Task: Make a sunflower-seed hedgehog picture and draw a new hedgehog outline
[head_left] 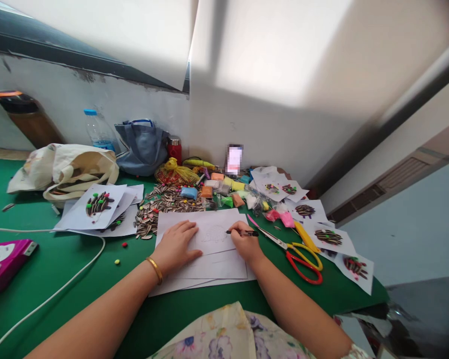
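Note:
White paper sheets point(209, 271) lie stacked on the green table in front of me. A hedgehog-like outline drawing point(215, 234) shows on the top sheet. My left hand point(179, 248) rests flat on the left part of the paper, fingers stretched out. In my right hand point(246, 243) is a black pen point(252, 233), pinched with its tip at the right end of the drawing. Sunflower seeds point(168, 199) are heaped just beyond the paper. To the right lie scissors point(284, 244) with red and yellow handles and a yellow utility knife point(307, 237).
Packets of coloured clay point(237, 185) lie past the paper. Finished seed pictures point(329, 237) line the right edge, and more cards point(97, 207) lie left. A cloth bag point(78, 167), blue bag point(142, 147), phone point(234, 159) and bottles stand behind. A white cable point(67, 284) crosses the left.

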Demonstrator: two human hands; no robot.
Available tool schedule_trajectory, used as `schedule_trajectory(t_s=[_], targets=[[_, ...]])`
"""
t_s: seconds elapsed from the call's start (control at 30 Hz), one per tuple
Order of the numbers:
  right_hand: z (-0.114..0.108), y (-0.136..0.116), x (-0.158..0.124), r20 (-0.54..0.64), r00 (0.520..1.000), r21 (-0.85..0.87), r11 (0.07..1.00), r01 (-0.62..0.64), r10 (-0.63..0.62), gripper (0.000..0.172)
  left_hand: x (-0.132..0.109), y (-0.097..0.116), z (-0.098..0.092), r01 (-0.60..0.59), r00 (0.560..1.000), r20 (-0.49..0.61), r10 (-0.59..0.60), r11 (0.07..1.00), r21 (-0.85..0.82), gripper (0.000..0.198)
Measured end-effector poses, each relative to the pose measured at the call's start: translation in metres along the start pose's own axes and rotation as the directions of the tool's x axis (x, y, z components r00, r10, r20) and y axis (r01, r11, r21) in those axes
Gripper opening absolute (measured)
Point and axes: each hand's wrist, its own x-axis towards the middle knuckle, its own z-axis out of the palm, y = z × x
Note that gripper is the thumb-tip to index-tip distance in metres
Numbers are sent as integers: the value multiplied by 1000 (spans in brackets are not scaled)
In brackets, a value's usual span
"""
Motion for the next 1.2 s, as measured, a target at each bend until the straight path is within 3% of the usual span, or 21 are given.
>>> schedule_trajectory(t_s=[0.93, 1.2], targets=[[-5, -4, 0, -21, 1000, 8, 1000, -5, 5, 16, 0, 1, -1, 15, 1000, 8, -15, 1000, 0, 69], [1, -12, -13, 81, 996, 2, 1000, 26, -26, 15, 0, 3, 0, 15, 1000, -1, -15, 1000, -13, 68]])
